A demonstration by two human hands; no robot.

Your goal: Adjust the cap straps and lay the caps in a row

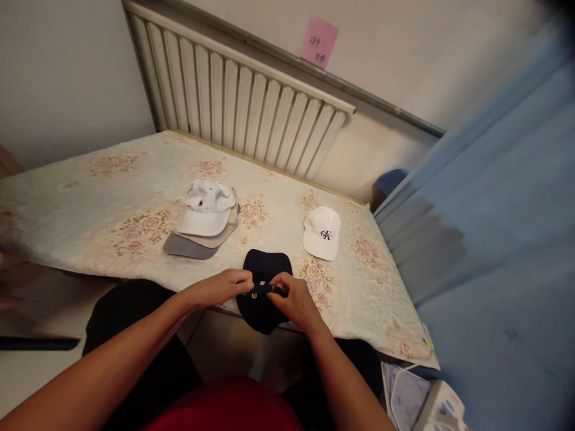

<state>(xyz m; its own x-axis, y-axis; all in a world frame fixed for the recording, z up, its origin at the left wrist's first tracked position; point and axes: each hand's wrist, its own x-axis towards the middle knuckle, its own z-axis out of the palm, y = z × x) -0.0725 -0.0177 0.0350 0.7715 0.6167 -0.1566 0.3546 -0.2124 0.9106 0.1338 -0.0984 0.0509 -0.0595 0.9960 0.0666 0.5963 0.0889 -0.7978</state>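
Note:
A dark navy cap (264, 269) lies at the near edge of a floral-covered table (90, 203), its back toward me. My left hand (227, 286) and my right hand (294, 299) both pinch the cap's rear strap, where a small metal buckle shows between the fingers. Further back on the left sits a stack of caps (204, 218): a white one with a small dark logo on top of beige and grey ones. A white cap with black letters (322, 232) rests to the right of the navy cap.
A white radiator (242, 102) runs along the wall behind the table, with a pink note (318, 42) above it. A blue curtain (503, 239) hangs at the right. White and blue cloth items (426, 401) lie low at the right.

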